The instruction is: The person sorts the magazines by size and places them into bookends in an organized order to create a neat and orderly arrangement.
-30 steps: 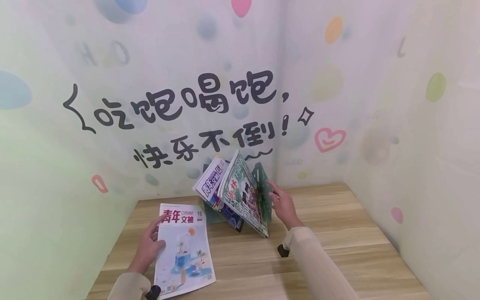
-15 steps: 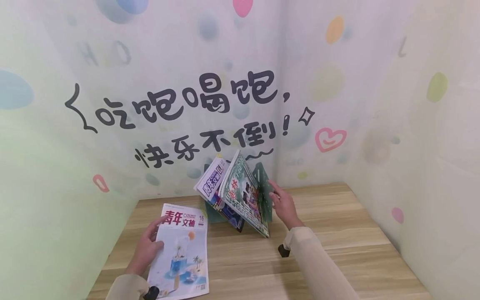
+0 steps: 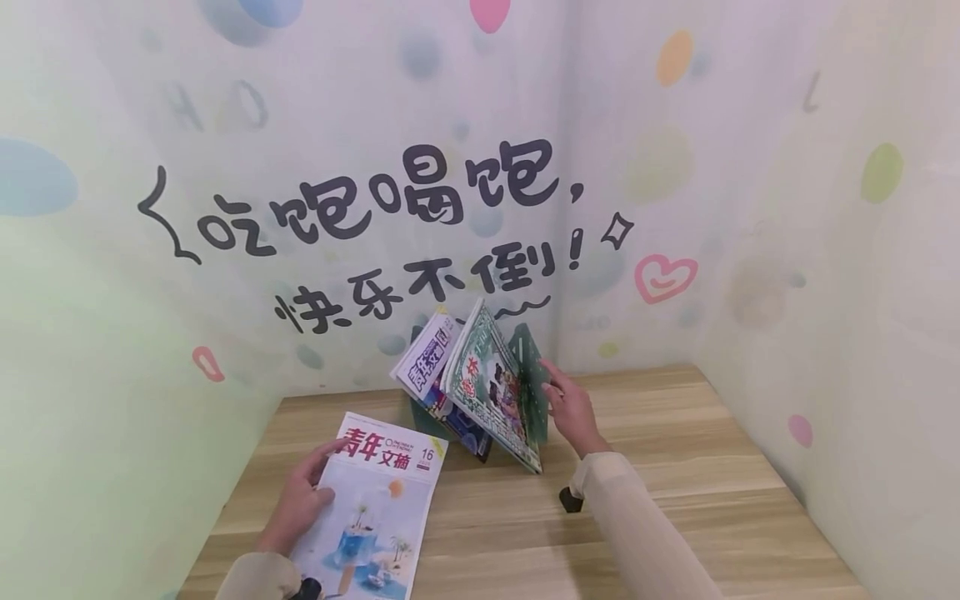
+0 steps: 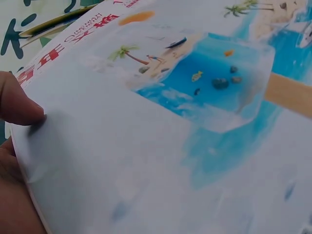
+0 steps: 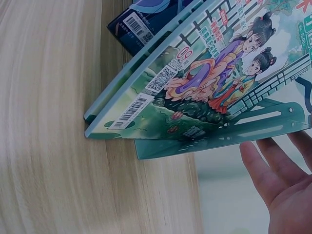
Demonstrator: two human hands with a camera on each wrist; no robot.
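Observation:
My left hand (image 3: 302,500) grips a pale magazine (image 3: 375,525) by its left edge, red title at the top and a blue ice-pop beach picture on the cover. In the left wrist view the thumb (image 4: 22,105) lies on its front, with other fingers behind the edge. Fingertips of my right hand (image 3: 573,417) touch the outer side of a green metal bookend (image 3: 536,383), fingers extended. Against this bookend leans a green illustrated magazine (image 3: 491,400), tilted. Partly behind it a magazine with a purple title (image 3: 423,367) also slants.
The wood-grain table (image 3: 637,517) meets pale walls at the back and both sides. Black lettering (image 3: 420,183) and coloured spots decorate the back wall. A second green bookend panel (image 3: 422,417) shows at the left of the leaning magazines.
The held magazine's upper end has swung right, so it now slants, and its cover has tilted. My left hand has shifted slightly right with it. The right hand stays at the bookend.

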